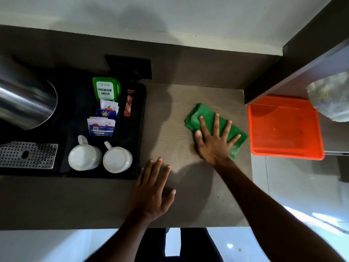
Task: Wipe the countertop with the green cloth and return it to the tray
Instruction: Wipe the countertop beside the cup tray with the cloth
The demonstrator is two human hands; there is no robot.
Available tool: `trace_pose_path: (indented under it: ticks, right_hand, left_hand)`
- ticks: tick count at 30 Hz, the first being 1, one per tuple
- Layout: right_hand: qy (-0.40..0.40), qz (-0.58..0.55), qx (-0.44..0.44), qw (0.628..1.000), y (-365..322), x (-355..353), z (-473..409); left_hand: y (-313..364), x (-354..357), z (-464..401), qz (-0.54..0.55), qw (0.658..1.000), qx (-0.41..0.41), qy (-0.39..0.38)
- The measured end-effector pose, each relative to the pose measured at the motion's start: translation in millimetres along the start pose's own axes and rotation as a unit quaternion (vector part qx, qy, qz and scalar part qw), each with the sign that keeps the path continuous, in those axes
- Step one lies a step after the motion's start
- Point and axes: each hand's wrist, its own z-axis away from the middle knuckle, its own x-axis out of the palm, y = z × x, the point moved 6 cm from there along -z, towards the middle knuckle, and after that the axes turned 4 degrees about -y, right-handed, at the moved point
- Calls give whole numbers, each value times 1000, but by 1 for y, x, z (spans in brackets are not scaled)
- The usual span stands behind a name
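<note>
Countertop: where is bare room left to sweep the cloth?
The countertop lies bare between the black tray and the green cloth, also behind the cloth toward the wall, and along the near edge left of the left hand. The black tray is crowded; the orange tray sits right.

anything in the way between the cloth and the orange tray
Nothing visible. The cloth lies flat under the right hand, and only a strip of bare countertop separates it from the tray to its right, which sits just past the counter's edge.

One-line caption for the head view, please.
Right hand presses green cloth flat on countertop beside orange tray.
</note>
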Motion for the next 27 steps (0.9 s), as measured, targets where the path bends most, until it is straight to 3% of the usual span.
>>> trace_pose_path:
  ticks: [3,6,9,11,13,16,18,21,27]
  right_hand:
    - [6,71,-124,990,-36,20,33]
    - [-6,138,-211,968,8,32,72]
    - [12,94,-100,991,56,7,45]
    - [29,21,4,999,46,-8,12]
    - [32,-27,41,998,10,-10,-2]
    - [19,12,-53,998,-23,14,38]
    - [0,53,-109,993,-3,42,100]
    - [-39,60,-113,991,54,61,160]
    - [4,20,-83,996,24,-14,-12]
  left_hand:
    - [2,-3,1,-6,1000,-5,-2]
    - [0,-1,0,-9,1000,0,4]
    - [1,0,1,-6,1000,0,12]
    - [1,-1,0,-2,1000,0,14]
    - [3,-4,0,2,1000,-1,15]
    - [7,-8,0,-1,1000,-4,18]
    - [7,-10,0,-7,1000,1,25]
    - [6,-9,1,-14,1000,1,23]
    - [6,-8,1,3,1000,12,25]
